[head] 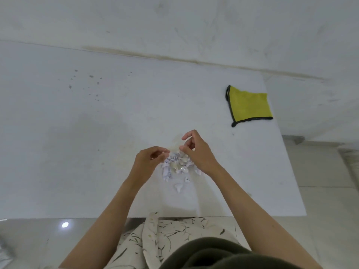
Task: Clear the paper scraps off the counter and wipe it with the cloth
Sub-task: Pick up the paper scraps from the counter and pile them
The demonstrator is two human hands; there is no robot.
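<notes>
Table (97,133): white, flat top, seen from above; a scatter of small dark specks toward the far left, a faint yellowish stain just beyond the hands.

Paper scraps (175,165): a small heap of torn white bits, some with print, lying on the table near its front edge, between the two hands. A few loose pieces sit just nearer the person than the heap.

Left hand (150,159): over the left side of the heap, fingers curled inward with the tips drawn together at the edge of the scraps. Whether it actually pinches a piece cannot be told.

Right hand (196,150): over the right side of the heap, fingers curled, thumb and forefinger close together above the scraps. Whether paper is caught between them cannot be told.

Cloth (249,105): yellow, dark-edged, folded flat, lying on the table at the far right, well apart from the heap and from both hands.

Person: bare forearms reaching in from the bottom edge; a patterned light garment and a dark green one show below.
</notes>
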